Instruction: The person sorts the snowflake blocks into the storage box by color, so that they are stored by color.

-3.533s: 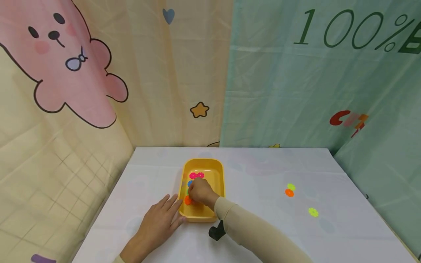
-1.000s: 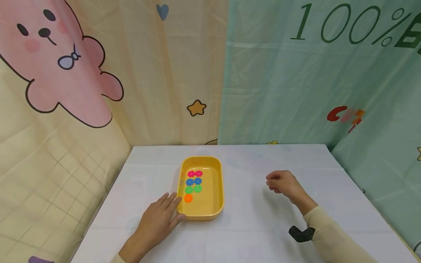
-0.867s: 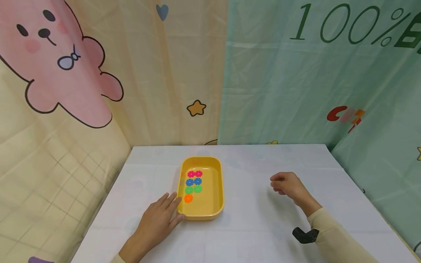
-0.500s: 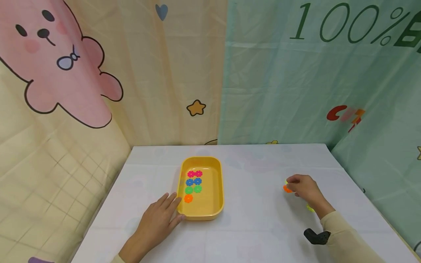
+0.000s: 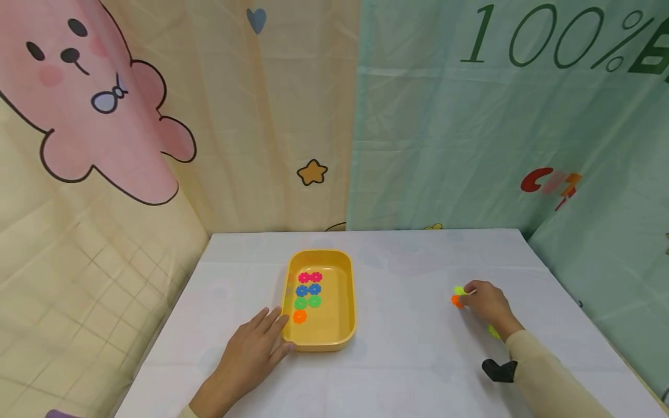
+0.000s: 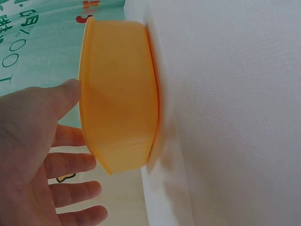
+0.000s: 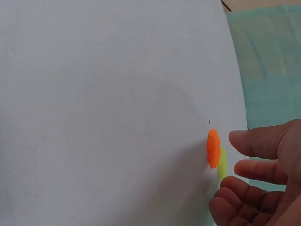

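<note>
My left hand point(image 5: 250, 351) lies beside the yellow tray point(image 5: 337, 302), fingers straight. In the left wrist view its thumb point(image 6: 68, 94) touches the tray's rim. My right hand point(image 5: 490, 303) is over the table at the right, its fingertips right by an orange flower-shaped piece point(image 5: 456, 301). The right wrist view shows thumb and forefinger apart with nothing between them, the other fingers loosely bent. A yellow-green flower piece point(image 5: 459, 290) lies against the orange one, and another yellow-green piece point(image 5: 493, 331) is partly hidden by the right wrist.
Flower pieces lie in rows along the tray's left side: two pink point(image 5: 304, 277), two blue point(image 5: 302, 291), two green point(image 5: 300, 303) and one orange point(image 5: 299, 316). Printed curtains point(image 5: 444, 145) stand behind and beside the white table point(image 5: 407, 371).
My right hand has left the tray and moved right to the loose pieces, a green pair and single orange piece now showing in the tray. The left hand stays at the rim.
</note>
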Tool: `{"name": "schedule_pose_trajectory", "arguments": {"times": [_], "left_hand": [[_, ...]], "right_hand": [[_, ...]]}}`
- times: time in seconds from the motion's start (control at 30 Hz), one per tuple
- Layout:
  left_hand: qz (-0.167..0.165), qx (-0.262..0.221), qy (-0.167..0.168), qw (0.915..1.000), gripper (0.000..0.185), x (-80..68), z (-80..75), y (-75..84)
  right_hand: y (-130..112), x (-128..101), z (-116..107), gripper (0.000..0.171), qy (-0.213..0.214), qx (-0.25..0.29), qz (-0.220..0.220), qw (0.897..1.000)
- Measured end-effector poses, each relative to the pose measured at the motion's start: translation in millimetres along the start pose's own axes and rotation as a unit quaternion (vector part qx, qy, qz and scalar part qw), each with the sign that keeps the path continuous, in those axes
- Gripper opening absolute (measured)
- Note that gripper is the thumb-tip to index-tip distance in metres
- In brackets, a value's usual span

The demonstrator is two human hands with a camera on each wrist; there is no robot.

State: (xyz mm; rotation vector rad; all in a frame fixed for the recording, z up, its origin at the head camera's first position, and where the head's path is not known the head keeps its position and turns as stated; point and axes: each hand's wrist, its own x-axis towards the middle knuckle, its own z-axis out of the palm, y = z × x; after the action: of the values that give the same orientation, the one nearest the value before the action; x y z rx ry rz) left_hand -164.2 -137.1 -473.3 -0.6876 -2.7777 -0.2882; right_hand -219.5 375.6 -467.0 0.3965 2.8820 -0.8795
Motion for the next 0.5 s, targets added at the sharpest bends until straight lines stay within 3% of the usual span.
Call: {"name": "schedule_pose_trajectory", "arguments": {"times": [0.3,0.5], "left_hand": [[0.008,-0.005,0.016,0.9998,0.059,-1.7,0.2,-1.1],[0.002,-0.003,0.011,0.9999,0.060,-2.0,0.1,-1.2]], "right_hand": [[-1.9,5.6,5.9,0.034,0.004,-0.071,0.001,0.997],[-5.7,6.0,9.1,0.041,0.012,-0.095,0.005,0.995]]}}
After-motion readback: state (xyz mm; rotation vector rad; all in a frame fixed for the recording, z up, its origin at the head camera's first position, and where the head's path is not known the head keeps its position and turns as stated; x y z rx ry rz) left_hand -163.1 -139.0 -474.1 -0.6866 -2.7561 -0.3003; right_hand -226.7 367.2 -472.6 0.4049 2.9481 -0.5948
